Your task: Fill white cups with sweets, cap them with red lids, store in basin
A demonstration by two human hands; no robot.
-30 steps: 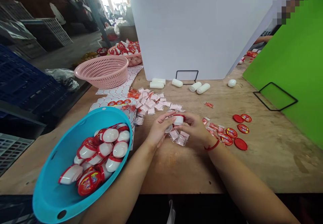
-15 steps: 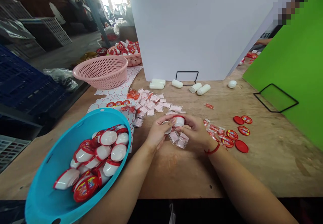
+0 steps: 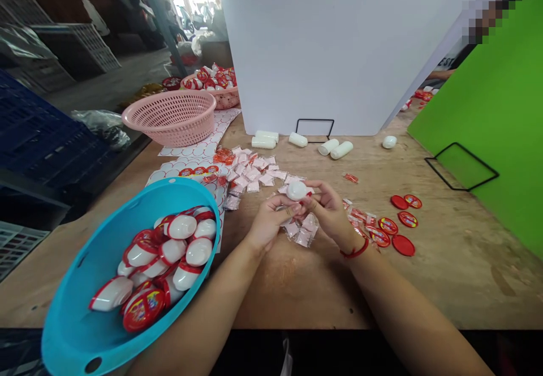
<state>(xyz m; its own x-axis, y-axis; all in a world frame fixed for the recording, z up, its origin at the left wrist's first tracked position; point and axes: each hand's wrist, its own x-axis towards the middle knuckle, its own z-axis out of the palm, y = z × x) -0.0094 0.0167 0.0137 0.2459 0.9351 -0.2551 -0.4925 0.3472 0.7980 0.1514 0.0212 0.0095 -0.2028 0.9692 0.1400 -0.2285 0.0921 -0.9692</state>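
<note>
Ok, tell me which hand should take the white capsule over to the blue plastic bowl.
Left, probably: the left hand sits closer to the blue plastic bowl, while the right hand lies farther off, beyond the white capsule that both hands are holding.

On the worktop (image 3: 445, 274) you have five white cylindrical plastic capsules (image 3: 297, 139), one white egg-shaped capsule (image 3: 389, 141), six round red lids (image 3: 403, 245), one pink plastic basket (image 3: 169, 127) and one turquoise plastic bowl (image 3: 68, 331); your fingers (image 3: 322, 198) hold one more white egg-shaped capsule (image 3: 296, 190).
</note>
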